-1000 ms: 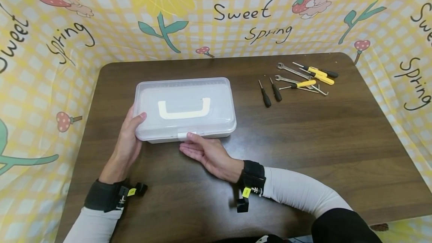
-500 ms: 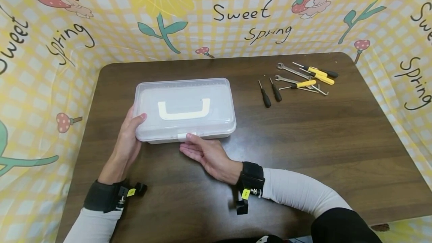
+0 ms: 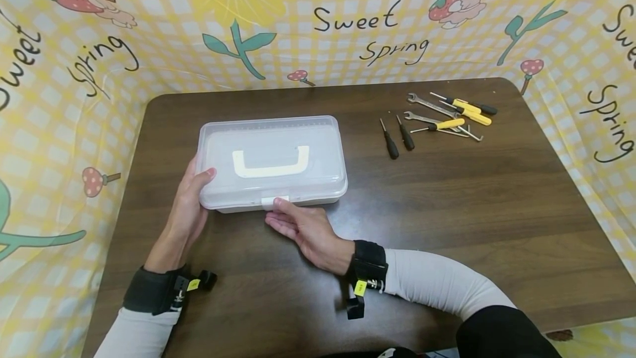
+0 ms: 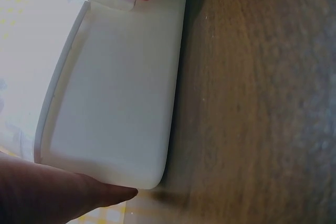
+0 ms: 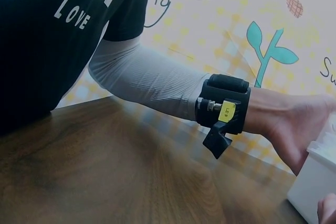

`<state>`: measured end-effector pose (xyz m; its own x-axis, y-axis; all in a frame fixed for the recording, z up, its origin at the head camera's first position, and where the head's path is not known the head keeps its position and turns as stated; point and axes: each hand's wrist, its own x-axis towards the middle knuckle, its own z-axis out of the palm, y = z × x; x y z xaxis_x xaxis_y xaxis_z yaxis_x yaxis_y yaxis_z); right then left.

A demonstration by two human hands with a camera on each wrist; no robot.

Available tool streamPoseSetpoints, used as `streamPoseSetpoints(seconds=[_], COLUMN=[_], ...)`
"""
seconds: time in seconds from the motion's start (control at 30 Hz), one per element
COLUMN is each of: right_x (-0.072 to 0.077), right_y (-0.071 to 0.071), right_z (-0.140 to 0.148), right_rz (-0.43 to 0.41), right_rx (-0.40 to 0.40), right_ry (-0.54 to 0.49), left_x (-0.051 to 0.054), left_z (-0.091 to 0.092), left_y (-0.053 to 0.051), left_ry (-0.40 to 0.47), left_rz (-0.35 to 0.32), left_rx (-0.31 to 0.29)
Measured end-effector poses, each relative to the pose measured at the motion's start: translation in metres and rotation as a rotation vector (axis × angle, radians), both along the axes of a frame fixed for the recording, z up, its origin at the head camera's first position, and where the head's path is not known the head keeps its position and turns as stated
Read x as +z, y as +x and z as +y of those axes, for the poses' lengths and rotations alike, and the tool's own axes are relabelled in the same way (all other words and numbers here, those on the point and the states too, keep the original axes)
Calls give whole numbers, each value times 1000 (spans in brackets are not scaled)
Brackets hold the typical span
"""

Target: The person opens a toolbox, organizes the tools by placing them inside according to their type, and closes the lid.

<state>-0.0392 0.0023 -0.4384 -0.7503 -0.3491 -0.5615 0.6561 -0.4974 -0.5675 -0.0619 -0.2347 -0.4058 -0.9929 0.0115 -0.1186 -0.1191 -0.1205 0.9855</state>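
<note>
Left of frame centre: gripping lidded box [image 3: 272, 159] by left end with left hand [image 3: 186, 203] | pinching white latch [image 3: 267, 203] on lower edge with right hand [image 3: 314, 236] | possibly risking skidding, from tugging harder than bracing.

White plastic box [image 4: 110, 93] with translucent lid [image 3: 320, 170], closed. Its white handle [image 3: 270, 170] lies flat; the box rests upright on the wooden table [image 3: 447, 203].

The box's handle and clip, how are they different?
The handle is long and U-shaped; the clip is a small tab. The handle lies on the lid; the clip sits at its near edge. The right hand touches the clip, not the handle. Both are white.
</note>
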Motion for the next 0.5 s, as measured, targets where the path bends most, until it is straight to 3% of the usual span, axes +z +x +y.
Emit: streamPoseSetpoints(seconds=[0.37,0.5], right_x=[2,5], right_y=[5,6], right_z=[-2,-3], right_rz=[-69,-78], right_rx=[-24,-29], right_ry=[59,37], left_x=[1,1], left_z=[0,0], left_y=[1,1], left_ry=[6,3], left_rz=[-3,-8], left_rx=[3,4])
